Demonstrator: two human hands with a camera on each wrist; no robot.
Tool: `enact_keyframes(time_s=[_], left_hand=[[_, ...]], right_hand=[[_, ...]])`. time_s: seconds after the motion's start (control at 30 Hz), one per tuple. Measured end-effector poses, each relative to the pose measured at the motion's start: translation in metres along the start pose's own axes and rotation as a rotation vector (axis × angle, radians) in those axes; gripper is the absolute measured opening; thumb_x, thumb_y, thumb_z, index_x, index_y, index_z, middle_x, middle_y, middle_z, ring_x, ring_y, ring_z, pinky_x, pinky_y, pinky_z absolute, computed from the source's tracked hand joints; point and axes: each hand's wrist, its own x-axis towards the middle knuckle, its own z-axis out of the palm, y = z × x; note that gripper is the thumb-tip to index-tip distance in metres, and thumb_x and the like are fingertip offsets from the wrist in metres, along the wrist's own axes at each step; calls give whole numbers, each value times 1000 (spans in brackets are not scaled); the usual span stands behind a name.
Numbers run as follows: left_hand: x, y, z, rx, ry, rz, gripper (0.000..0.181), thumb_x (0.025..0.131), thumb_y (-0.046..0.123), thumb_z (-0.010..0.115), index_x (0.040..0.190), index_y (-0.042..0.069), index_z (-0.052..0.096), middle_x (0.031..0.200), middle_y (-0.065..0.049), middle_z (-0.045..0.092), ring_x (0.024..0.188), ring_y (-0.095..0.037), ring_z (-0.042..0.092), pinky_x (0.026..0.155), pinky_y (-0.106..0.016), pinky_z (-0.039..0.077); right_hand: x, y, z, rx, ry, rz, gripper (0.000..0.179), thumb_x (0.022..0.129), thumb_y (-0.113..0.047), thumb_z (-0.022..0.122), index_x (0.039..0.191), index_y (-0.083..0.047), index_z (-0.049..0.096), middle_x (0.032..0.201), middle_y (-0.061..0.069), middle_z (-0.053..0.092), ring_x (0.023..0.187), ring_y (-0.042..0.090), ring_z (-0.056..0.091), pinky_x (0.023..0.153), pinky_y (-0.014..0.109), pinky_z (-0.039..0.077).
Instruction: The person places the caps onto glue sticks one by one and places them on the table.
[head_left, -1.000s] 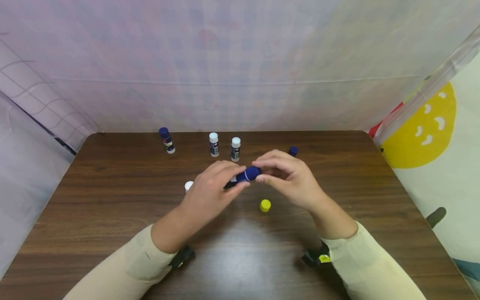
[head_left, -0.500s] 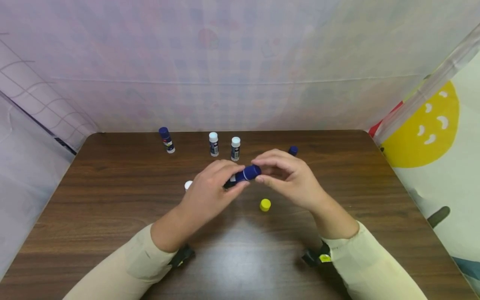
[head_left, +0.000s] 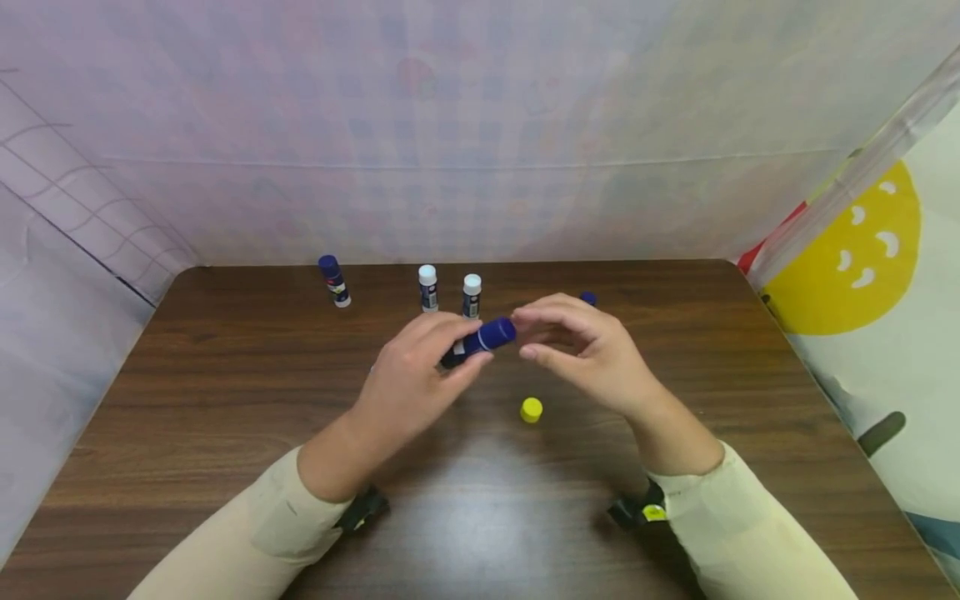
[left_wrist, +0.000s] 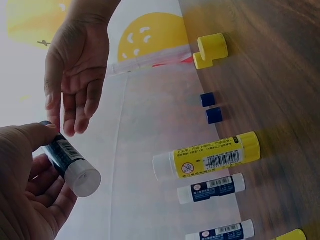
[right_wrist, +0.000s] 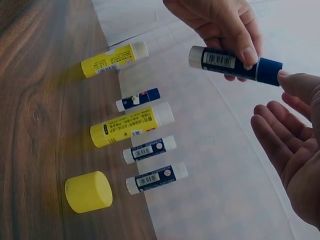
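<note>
In the head view my left hand [head_left: 408, 367] grips a dark blue glue stick [head_left: 461, 346] between thumb and fingers, tilted over the middle of the table. Its blue cap [head_left: 497, 332] is on, pointing up toward my right hand [head_left: 588, 350]. That hand's fingers are loosely bent and hold nothing, with a small gap to the cap. The left wrist view shows the stick's white base [left_wrist: 83, 179]. In the right wrist view my right thumb [right_wrist: 300, 84] overlaps the cap's end. A yellow cap [head_left: 531, 410] stands on the table below the hands.
Toward the back edge stand a blue-capped glue stick [head_left: 334, 282] and two white-capped ones [head_left: 428, 288]. Large yellow glue sticks [right_wrist: 131, 124] show in the wrist views. Two small blue caps [left_wrist: 214, 115] and another yellow cap [left_wrist: 202, 61] stand toward the right. A curtain [head_left: 465, 183] hangs behind.
My right fingers have come off the cap and drawn slightly right. My left hand has shifted a little left and away from me, carrying the capped glue stick.
</note>
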Motion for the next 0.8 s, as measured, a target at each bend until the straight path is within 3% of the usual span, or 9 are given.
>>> enact_keyframes(time_s=[0.2,0.4,0.63,0.8], left_hand=[[1,-2,-6,-44,57,-14,33,90,17,83,117,-1,73,114,-13,75,103,-23,71,78,-26,62],[4,-5,-11,-57,84,-57,33,91,14,81,119,-2,72,116,-15,74,105,-24,71,81,-29,62],[5,-14,-13,-41,101,-116,37,92,15,81,123,-2,71,114,-13,72,83,-17,65,62,-25,53],[6,-24,-17,-25,124,-145,37,92,15,81,123,-1,71,111,-13,71,79,-17,60,62,-25,51]], right_hand=[[-2,0,-5,-39,12,54,39,88,13,74,126,9,66,117,23,69,109,18,73,89,30,62],[-6,1,-11,-72,41,107,40,88,12,74,127,7,66,117,25,69,110,15,73,89,28,62],[-12,7,-21,-113,61,163,40,90,9,74,129,4,66,117,17,72,110,17,73,89,24,61],[-18,15,-28,-65,79,178,41,91,11,71,131,8,64,118,8,73,110,11,72,86,24,61]])
